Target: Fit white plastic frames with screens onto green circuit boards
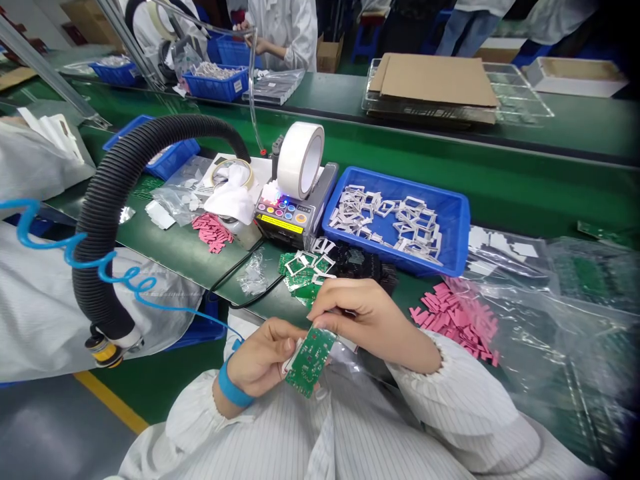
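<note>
A green circuit board (309,363) is held tilted close to my chest, its face with small parts turned toward me. My left hand (265,357), with a blue wrist strap (233,385) on the wrist, is closed on the board's left side. A white piece shows along that edge, partly under the thumb. My right hand (357,317) is closed in a pinch at the board's upper edge. Something shiny and clear shows by that edge; I cannot tell whether it is a film. Just beyond my hands lie more green boards (303,290) with white frames (324,265) on them.
A blue bin (460,233) of white frames stands behind my hands, beside a tape dispenser (283,223) with a white roll (300,160). Pink strips (450,320) lie at right, more (213,232) at left. A black hose (100,200) and coiled blue cord (107,267) cross the left side.
</note>
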`<state>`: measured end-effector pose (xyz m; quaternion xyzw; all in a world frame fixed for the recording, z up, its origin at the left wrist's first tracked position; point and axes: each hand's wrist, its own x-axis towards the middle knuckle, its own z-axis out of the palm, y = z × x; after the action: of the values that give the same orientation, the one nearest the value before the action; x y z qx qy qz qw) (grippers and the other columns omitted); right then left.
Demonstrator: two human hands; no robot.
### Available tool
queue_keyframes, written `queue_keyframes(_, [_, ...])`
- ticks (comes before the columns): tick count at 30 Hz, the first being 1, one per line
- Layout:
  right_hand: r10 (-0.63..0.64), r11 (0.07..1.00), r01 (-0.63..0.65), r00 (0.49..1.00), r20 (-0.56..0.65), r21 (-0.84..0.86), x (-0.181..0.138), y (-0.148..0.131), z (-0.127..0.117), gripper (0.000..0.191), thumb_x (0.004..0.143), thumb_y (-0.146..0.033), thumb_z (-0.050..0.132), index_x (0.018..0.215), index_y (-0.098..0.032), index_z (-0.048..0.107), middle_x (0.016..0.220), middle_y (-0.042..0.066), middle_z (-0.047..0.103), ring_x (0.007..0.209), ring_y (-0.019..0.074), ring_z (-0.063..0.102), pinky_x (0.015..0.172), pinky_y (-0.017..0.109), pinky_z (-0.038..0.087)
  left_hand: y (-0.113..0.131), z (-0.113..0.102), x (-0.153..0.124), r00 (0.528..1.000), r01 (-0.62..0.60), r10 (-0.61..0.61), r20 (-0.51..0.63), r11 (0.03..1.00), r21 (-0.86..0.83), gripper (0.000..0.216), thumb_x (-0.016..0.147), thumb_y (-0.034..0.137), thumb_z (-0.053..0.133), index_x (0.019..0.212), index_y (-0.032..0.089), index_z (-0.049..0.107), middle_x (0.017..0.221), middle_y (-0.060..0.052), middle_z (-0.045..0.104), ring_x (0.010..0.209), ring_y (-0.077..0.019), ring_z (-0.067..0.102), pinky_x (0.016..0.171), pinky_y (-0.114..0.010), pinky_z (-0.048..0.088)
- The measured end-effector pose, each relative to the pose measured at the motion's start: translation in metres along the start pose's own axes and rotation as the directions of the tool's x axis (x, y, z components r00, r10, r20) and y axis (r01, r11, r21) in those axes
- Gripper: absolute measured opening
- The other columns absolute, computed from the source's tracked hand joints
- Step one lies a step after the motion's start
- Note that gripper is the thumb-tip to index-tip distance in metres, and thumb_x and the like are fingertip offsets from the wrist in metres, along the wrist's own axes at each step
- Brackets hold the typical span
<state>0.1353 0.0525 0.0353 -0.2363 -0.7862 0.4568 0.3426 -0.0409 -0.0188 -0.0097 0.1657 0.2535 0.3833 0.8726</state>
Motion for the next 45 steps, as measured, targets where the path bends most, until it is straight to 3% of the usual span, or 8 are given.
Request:
queue_keyframes(16, [-0.092, 0.933, 0.082, 0.996, -0.012, -0.352, -0.007, 0.003, 0.006, 0.014, 0.093, -0.023, 0.048, 0.095, -0.016, 0.06, 0.092, 0.006, 0.063, 0.086, 0.0139, 0.059, 0.077, 0.026, 0.048, -0.009, -0.001, 0.007, 0.989, 0.09, -0.07, 0.128, 0.984, -0.156, 0.032, 0.073, 0.034, 0.071, 0.095, 0.012, 0.067, 0.089, -0.01, 0.075, 0.075, -0.0181, 0.072, 0.064, -0.023, 0.058])
queue_keyframes(19, [0.045, 0.878, -0.131, 0.98, -0.193, -0.461, -0.016, -0.01, 0.006, 0.02, 0.089, -0.035, 0.053, 0.095, -0.017, 0.057, 0.094, 0.007, 0.063, 0.086, 0.0183, 0.057, 0.074, 0.032, 0.047, -0.008, 0.009, 0.01, 1.0, 0.0, 0.001, 0.009, 0.994, -0.107, 0.026, 0.073, 0.03, 0.072, 0.091, 0.012, 0.069, 0.085, -0.007, 0.073, 0.077, -0.0157, 0.07, 0.071, -0.024, 0.056])
queue_keyframes(22, [0.187, 0.833, -0.254, 0.965, -0.182, -0.492, -0.025, -0.023, 0.007, 0.03, 0.082, -0.047, 0.06, 0.09, -0.018, 0.056, 0.086, 0.004, 0.063, 0.077, 0.0186, 0.054, 0.065, 0.031, 0.044, -0.007, 0.015, 0.015, 0.979, -0.117, 0.116, -0.165, 0.993, 0.005, 0.026, 0.073, 0.028, 0.072, 0.097, 0.018, 0.07, 0.087, -0.004, 0.073, 0.084, -0.0158, 0.067, 0.078, -0.025, 0.053])
queue_keyframes(29, [0.232, 0.766, -0.288, 0.958, -0.171, -0.574, -0.031, -0.024, 0.004, 0.014, 0.079, -0.021, 0.065, 0.088, -0.018, 0.055, 0.091, 0.003, 0.065, 0.084, 0.0183, 0.055, 0.074, 0.031, 0.044, -0.015, 0.02, 0.037, 0.942, -0.191, 0.235, -0.24, 0.963, 0.192, 0.048, 0.069, 0.027, 0.074, 0.116, 0.03, 0.062, 0.11, -0.004, 0.069, 0.104, -0.0222, 0.061, 0.089, -0.032, 0.049])
queue_keyframes(33, [0.083, 0.673, -0.321, 0.928, -0.364, -0.667, -0.037, -0.012, -0.065, 0.007, 0.08, -0.017, 0.061, 0.085, -0.018, 0.056, 0.091, 0.005, 0.066, 0.084, 0.019, 0.058, 0.075, 0.033, 0.045, -0.011, 0.019, 0.039, 0.918, -0.243, 0.321, -0.232, 0.919, 0.31, 0.046, 0.071, 0.033, 0.072, 0.116, 0.031, 0.062, 0.13, -0.005, 0.058, 0.11, -0.026, 0.058, 0.095, -0.038, 0.046])
queue_keyframes(38, [-0.03, 0.479, -0.567, 0.752, -0.658, -0.67, -0.05, 0.043, -0.22, 0.019, 0.079, -0.034, 0.063, 0.071, -0.016, 0.059, 0.07, 0.004, 0.061, 0.069, 0.0145, 0.055, 0.065, 0.03, 0.039, -0.014, 0.003, 0.036, 0.881, -0.172, 0.417, -0.226, 0.725, 0.667, 0.019, 0.074, 0.029, 0.069, 0.093, 0.024, 0.071, 0.094, -0.006, 0.07, 0.094, -0.0229, 0.061, 0.088, -0.035, 0.045])
queue_keyframes(41, [0.021, 0.508, -0.553, 0.775, -0.632, -0.661, -0.06, 0.089, -0.272, 0.036, 0.09, -0.038, 0.049, 0.063, -0.015, 0.053, 0.059, -0.004, 0.049, 0.053, 0.0064, 0.048, 0.054, 0.022, 0.039, -0.024, -0.005, 0.04, 0.911, -0.155, 0.407, -0.067, 0.488, 0.859, 0.018, 0.074, 0.026, 0.068, 0.091, 0.025, 0.073, 0.094, -0.007, 0.069, 0.091, -0.0245, 0.059, 0.085, -0.036, 0.042])
queue_keyframes(45, [0.053, 0.585, -0.439, 0.86, -0.508, -0.682, -0.072, 0.13, -0.279, 0.043, 0.09, -0.04, 0.05, 0.054, -0.017, 0.049, 0.048, -0.007, 0.041, 0.04, 0.0037, 0.037, 0.046, 0.019, 0.034, -0.038, -0.012, 0.051, 0.932, -0.187, 0.337, 0.135, 0.125, 0.974, 0.031, 0.072, 0.027, 0.069, 0.103, 0.028, 0.069, 0.098, -0.008, 0.066, 0.093, -0.0273, 0.053, 0.085, -0.041, 0.035])
